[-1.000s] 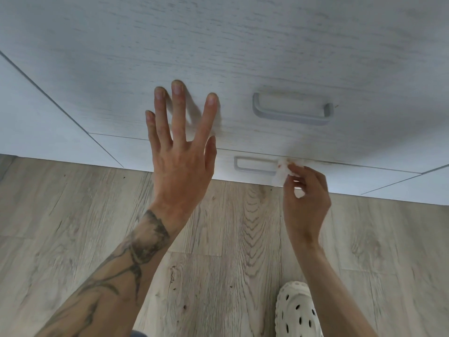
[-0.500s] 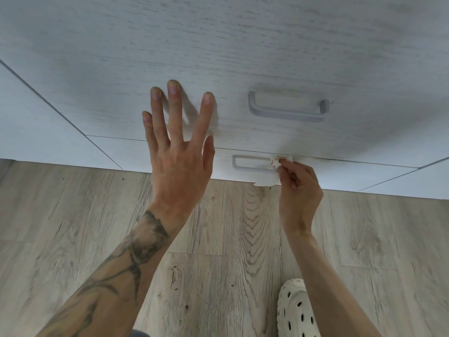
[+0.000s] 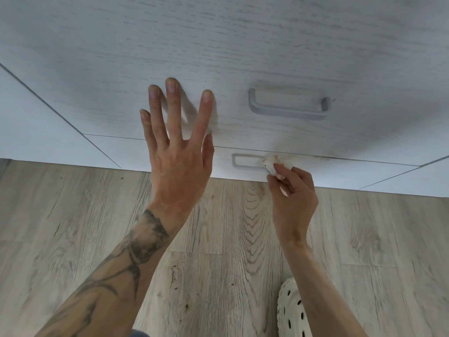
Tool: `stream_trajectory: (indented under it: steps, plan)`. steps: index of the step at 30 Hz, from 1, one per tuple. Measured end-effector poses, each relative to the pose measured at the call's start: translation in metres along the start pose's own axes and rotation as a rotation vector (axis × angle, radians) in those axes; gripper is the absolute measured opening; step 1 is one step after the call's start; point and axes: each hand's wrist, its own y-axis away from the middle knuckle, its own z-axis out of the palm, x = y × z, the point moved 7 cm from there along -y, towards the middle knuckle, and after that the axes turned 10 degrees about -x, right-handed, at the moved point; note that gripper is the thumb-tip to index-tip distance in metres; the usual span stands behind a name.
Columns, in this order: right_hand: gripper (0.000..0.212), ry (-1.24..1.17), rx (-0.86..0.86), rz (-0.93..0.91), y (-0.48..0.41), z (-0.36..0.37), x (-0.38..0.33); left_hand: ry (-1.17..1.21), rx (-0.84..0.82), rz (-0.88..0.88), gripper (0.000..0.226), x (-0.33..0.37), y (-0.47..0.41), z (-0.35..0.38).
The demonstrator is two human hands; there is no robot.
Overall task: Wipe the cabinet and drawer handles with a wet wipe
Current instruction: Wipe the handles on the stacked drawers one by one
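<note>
**White wipe at work on the lower handle**

White and crumpled, with orange smears, the wet wipe point(image 3: 274, 164) sits just right of the view's centre, at 3 o'clock. The right hand point(image 3: 294, 193) pinches it between curled fingers against the right end of the slim grey bar-shaped lower handle point(image 3: 245, 163). The left hand point(image 3: 179, 152), at 9 o'clock from that bar, holds nothing. Its fingers are straight and spread, seemingly braced on the pale wood-grain drawer front point(image 3: 97, 81).

To do this pass well, wrap the wipe round the bar and draw it towards the bar's 9 o'clock end, covering the underside and both posts. The cloth looks soiled, so fold out a clean face first. The matching grey upper handle point(image 3: 289, 107) lies at 12 o'clock from it; whether it is clean I cannot tell.
</note>
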Motion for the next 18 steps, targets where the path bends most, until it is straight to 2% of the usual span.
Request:
stream_trajectory:
  steps: [3, 11, 18]
  plan:
    - [0.028, 0.09, -0.02, -0.083, -0.004, -0.006, -0.003, -0.003, -0.005, 0.005, 0.07, 0.001, 0.001, 0.0]
    - [0.02, 0.47, -0.089, -0.494, -0.002, 0.01, -0.027, -0.005, -0.007, 0.0, 0.073, 0.0, 0.002, -0.001]
    - [0.015, 0.444, -0.143, -0.538, -0.002, 0.053, -0.047, -0.016, 0.006, 0.003, 0.075, 0.0, 0.0, -0.001]
